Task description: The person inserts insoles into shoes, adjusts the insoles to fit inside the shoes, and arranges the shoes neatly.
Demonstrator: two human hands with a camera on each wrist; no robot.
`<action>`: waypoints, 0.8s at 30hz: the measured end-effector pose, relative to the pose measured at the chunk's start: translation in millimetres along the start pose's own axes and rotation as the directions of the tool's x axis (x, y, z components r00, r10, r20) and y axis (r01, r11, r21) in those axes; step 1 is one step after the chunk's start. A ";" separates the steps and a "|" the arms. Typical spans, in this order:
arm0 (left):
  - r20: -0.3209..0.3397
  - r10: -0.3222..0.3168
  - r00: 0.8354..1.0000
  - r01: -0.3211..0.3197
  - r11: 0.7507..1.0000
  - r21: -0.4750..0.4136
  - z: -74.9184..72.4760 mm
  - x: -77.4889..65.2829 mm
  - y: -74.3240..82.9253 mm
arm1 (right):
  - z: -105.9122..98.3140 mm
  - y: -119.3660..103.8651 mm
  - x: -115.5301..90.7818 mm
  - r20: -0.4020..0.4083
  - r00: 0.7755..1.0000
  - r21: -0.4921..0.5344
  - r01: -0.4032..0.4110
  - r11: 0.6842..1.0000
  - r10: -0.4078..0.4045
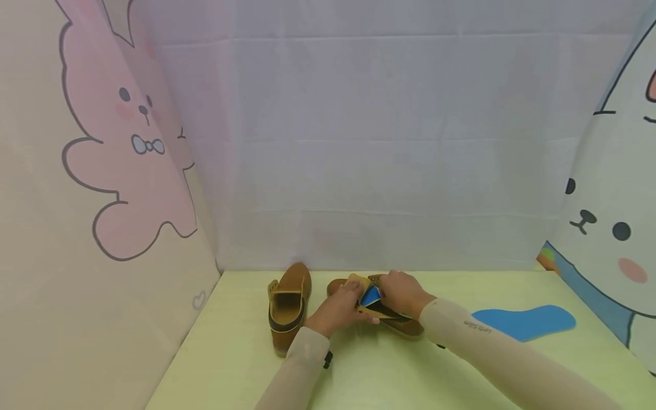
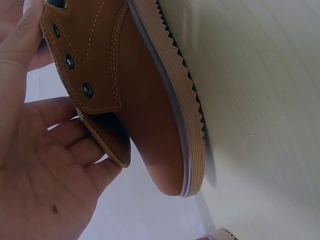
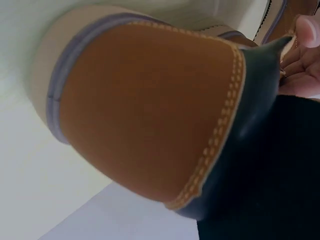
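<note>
A brown leather shoe (image 1: 407, 328) with a dark lining lies on the table, its toe toward the left. My left hand (image 1: 338, 307) grips its tongue and side flap; in the left wrist view the fingers (image 2: 65, 135) curl behind the tongue (image 2: 107, 140), beside the eyelets. A blue insole (image 1: 371, 296) shows in the shoe's opening. At that opening my right hand (image 1: 405, 293) has its fingers curled on the insole, the fingertips hidden. The right wrist view shows the shoe's heel (image 3: 145, 110) close up and part of the left hand (image 3: 305, 55) beyond.
A matching brown shoe (image 1: 295, 280) stands upright to the left, toe toward the back curtain (image 1: 384, 171). Another blue insole (image 1: 528, 322) lies flat at the right, beyond the right forearm. Printed curtains border the pale yellow table (image 1: 379, 376) on both sides.
</note>
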State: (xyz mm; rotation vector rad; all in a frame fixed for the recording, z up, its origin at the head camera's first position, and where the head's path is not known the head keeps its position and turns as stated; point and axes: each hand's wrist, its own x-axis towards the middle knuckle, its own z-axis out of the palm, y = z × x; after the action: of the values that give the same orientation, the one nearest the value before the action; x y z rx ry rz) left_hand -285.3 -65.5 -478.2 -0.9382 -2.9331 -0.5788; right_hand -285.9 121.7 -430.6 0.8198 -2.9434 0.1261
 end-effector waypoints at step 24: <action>-0.005 0.009 1.000 -0.009 1.000 0.019 -1.1 0.4 0.9 | 18.5 -3.7 12.7 -0.051 0.999 -0.025 0.014 1.000 -0.015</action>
State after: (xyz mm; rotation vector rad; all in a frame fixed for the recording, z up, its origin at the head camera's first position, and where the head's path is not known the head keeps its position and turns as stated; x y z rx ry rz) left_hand -285.2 -65.0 -476.8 -0.9457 -2.9226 -0.5505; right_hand -295.8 110.2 -447.4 0.8224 -2.8846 0.1082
